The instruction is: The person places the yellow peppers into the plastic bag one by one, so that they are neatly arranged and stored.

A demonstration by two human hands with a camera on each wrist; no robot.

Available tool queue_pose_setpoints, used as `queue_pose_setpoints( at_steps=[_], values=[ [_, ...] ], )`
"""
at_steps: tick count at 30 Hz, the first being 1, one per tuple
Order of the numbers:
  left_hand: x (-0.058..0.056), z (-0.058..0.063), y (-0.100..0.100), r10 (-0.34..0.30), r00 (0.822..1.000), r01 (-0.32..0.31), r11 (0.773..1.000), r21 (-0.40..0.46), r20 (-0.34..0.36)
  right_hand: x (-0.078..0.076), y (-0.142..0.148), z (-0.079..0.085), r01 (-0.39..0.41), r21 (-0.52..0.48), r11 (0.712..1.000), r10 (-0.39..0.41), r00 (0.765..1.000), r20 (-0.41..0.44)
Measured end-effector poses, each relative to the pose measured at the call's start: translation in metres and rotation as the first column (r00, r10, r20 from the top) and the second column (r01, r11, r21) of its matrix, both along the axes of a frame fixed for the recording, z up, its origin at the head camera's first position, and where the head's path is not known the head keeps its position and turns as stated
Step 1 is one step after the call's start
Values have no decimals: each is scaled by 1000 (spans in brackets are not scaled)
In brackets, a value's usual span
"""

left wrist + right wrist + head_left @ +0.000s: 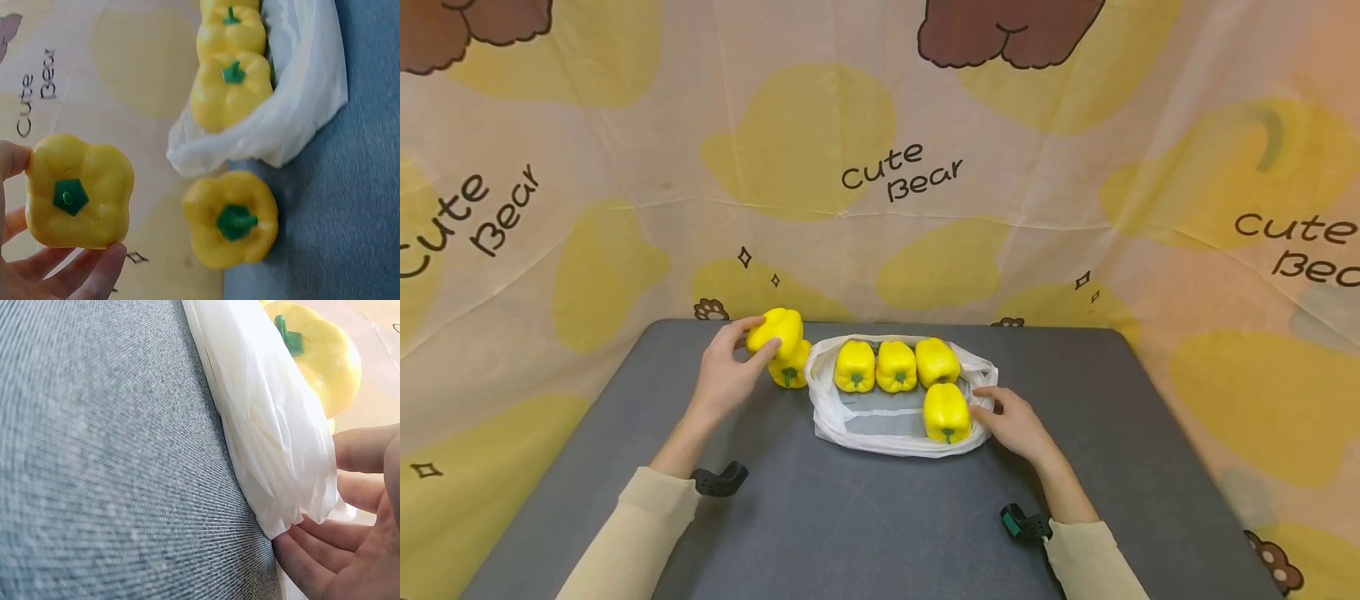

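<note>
My left hand (pixel 724 371) holds a yellow bell pepper (pixel 779 333) between thumb and fingers, to the left of a white plastic bag (pixel 829 421). In the left wrist view, the green stem of this held pepper (pixel 94 215) faces the camera. Another bell pepper (pixel 792 372) stands on the table beside the bag's left side, partly covered by the held one in the head view. Inside the open bag are three peppers (pixel 896 367) in a back row and one pepper (pixel 947 412) at the front right. At the bag's right rim, my right hand (pixel 1013 421) grips the plastic.
A dark grey table (pixel 865 525) carries everything. Behind and at both sides hangs a printed cloth (pixel 820 183) with bear lettering. Black bands (pixel 721 480) sit at both wrists, below cream sleeves (pixel 640 533).
</note>
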State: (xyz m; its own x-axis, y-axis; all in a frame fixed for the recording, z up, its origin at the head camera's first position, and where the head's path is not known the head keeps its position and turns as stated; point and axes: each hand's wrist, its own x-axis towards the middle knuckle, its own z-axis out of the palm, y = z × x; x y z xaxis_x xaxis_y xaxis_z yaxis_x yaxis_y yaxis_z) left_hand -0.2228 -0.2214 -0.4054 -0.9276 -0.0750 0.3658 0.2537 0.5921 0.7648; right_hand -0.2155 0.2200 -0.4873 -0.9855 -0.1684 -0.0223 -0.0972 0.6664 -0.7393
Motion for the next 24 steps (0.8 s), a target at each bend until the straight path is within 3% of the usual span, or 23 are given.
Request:
queue_pose_setpoints(
  at_steps=[8,24],
  values=[
    [5,0,21,-84,996,85,996,11,-38,-1,0,-1,2,-3,1000,-2,1000,0],
    [16,-11,67,-171,985,172,983,69,-15,1,-1,1,-1,-3,1000,1,1000,-9]
  ],
)
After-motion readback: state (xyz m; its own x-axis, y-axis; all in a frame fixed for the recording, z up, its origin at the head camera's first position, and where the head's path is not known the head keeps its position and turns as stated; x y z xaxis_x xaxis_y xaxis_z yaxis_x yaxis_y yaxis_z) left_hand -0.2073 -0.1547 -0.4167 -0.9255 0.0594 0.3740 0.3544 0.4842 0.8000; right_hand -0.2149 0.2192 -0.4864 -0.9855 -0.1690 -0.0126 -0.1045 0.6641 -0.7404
